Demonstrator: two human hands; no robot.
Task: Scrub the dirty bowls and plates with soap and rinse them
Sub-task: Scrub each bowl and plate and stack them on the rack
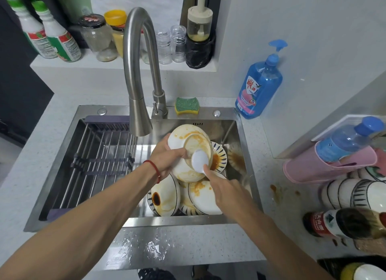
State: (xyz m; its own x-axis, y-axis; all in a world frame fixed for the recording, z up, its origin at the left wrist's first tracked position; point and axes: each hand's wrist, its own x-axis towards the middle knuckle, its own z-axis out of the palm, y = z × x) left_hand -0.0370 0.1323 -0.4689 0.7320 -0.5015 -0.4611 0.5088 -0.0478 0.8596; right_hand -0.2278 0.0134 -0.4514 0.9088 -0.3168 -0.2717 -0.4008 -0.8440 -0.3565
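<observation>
My left hand grips the rim of a white bowl stained orange, tilted over the steel sink. My right hand holds a white spoon whose scoop lies against the bowl's inside. Below lie several dirty plates and bowls: one with a dark brown spot, one with orange smears, and a blue-patterned plate. A green and yellow sponge sits on the sink's back ledge. A blue dish soap bottle stands at the sink's back right corner.
The curved faucet hangs over the sink, no water running. A metal drying rack fills the sink's left half. Jars and bottles line the back shelf. Stacked clean bowls, a pink holder and a sauce bottle crowd the right counter.
</observation>
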